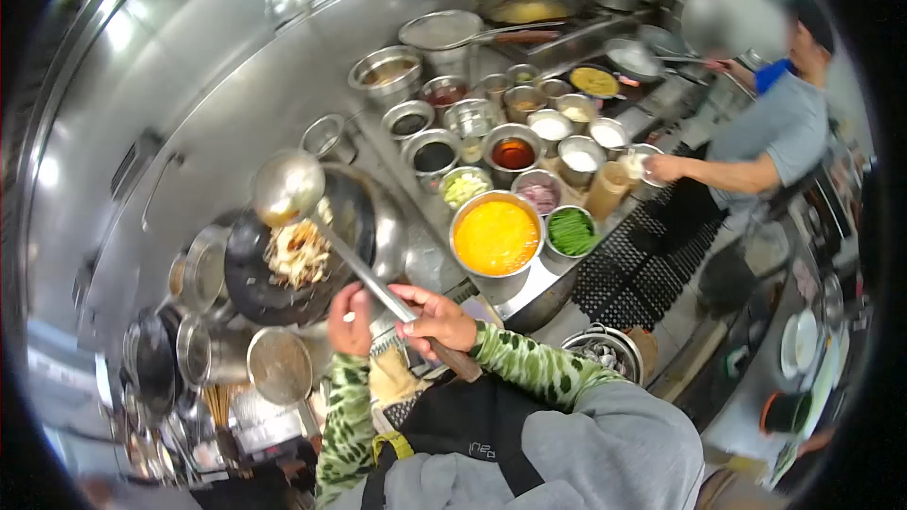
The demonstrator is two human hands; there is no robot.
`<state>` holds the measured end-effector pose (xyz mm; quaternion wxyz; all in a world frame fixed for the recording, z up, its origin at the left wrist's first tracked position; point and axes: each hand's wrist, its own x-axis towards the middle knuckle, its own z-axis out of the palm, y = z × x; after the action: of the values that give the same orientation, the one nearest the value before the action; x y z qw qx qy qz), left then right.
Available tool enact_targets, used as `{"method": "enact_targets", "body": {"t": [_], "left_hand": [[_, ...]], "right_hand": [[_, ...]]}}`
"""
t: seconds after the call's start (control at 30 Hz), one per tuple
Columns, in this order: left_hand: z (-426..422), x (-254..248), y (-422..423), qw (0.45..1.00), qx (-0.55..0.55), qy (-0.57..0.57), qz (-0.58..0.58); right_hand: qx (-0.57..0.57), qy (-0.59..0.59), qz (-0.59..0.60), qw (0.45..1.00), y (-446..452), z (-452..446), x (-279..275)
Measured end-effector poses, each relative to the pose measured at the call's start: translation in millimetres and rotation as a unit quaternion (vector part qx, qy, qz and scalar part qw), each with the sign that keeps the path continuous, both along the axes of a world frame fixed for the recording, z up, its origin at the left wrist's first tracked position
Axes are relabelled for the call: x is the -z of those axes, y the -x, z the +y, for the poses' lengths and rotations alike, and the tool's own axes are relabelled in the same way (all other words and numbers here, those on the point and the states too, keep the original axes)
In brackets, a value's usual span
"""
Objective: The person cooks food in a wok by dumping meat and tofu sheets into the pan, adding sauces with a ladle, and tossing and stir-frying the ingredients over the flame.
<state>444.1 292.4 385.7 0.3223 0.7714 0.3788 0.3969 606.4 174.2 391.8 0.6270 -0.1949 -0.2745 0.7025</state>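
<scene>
My right hand (442, 321) is wrapped around the handle of a large ladle (359, 269), near its wooden end. The ladle's round bowl (287, 187) hangs over the far side of a dark wok (248, 269). Inside the wok lies a heap of pale noodle-like strips (299, 255) with brown sauce on top. My left hand (350, 323) is beside the wok's near rim, fingers curled and slightly blurred. A small white spot shows at its fingers, but I cannot make out what it is. Below the hands rests a tan cloth (395, 376).
A pot of orange-yellow liquid (496, 234), a tin of chopped greens (571, 230) and several sauce tins stand right of the wok. At the right, a co-worker (770, 127) reaches toward the tins. Pots and a round strainer (280, 365) sit at the left.
</scene>
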Motion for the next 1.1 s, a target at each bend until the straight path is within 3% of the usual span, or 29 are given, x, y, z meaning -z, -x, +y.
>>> {"method": "enact_targets", "body": {"t": [0.03,0.13,0.17,0.23,0.3,0.33,0.4,0.43,0.47,0.53,0.57,0.6,0.63,0.7,0.73,0.83,1.03,1.1], "left_hand": [[-10.3,-3.2,-12.9,0.987,0.041,0.127,-0.085],[-25.7,-6.2,-41.5,0.900,0.138,0.320,-0.263],[-29.3,-5.5,-46.0,0.915,0.142,0.272,-0.261],[-30.4,-25.6,-49.1,0.890,0.096,0.341,-0.288],[-22.8,-23.0,-49.2,0.885,0.104,0.322,-0.320],[-22.1,-33.1,-47.8,0.890,0.084,0.317,-0.318],[-12.7,-48.5,-36.4,0.890,0.077,0.347,-0.284],[-9.5,-52.7,-29.4,0.883,0.086,0.368,-0.279],[-6.7,-55.1,-24.1,0.891,0.111,0.354,-0.263],[-4.8,-57.1,-21.2,0.879,0.145,0.382,-0.244],[-5.1,-58.5,-19.2,0.872,0.161,0.397,-0.234],[-6.7,-62.2,-24.6,0.873,0.178,0.394,-0.226],[-6.6,-59.1,-30.8,0.863,0.197,0.407,-0.226],[-1.8,-56.6,-44.0,0.854,0.219,0.425,-0.202],[2.3,-48.3,-48.6,0.843,0.236,0.440,-0.202],[5.3,-39.9,-64.8,0.810,0.276,0.474,-0.208],[-1.0,-25.7,-88.5,0.770,0.314,0.530,-0.169],[-3.4,-23.9,-91.8,0.765,0.315,0.541,-0.154]], "right_hand": [[-0.009,0.002,0.010,1.000,1.3,0.1,-0.5],[-0.021,0.000,0.043,0.999,6.3,2.7,1.0],[-0.048,-0.010,0.049,0.998,4.3,5.2,8.4],[-0.058,-0.007,0.000,0.998,-7.5,5.8,-2.8],[-0.048,-0.076,-0.231,0.969,-36.7,7.3,4.6],[-0.038,-0.105,-0.287,0.951,-65.2,1.0,-26.1],[0.120,-0.078,-0.432,0.891,-137.1,-12.2,-42.5],[0.211,-0.070,-0.472,0.853,-177.0,-17.7,-49.4],[0.289,0.050,-0.503,0.813,-209.9,-25.6,-74.7],[0.399,0.040,-0.600,0.692,-338.4,-27.8,-44.4],[0.364,0.071,-0.695,0.616,-389.8,-34.4,-50.7],[0.359,0.028,-0.780,0.511,-453.8,-41.8,-23.7],[0.340,0.158,-0.859,0.349,-501.6,-51.3,2.5],[0.254,0.250,-0.867,0.350,-570.3,-52.4,46.0],[0.255,0.238,-0.887,0.302,-602.2,-59.0,79.3],[0.225,0.339,-0.823,0.396,-551.2,-57.7,50.7],[0.183,0.363,-0.835,0.371,-563.2,-52.8,84.1],[0.136,0.359,-0.863,0.329,-576.2,-50.6,95.6]]}}
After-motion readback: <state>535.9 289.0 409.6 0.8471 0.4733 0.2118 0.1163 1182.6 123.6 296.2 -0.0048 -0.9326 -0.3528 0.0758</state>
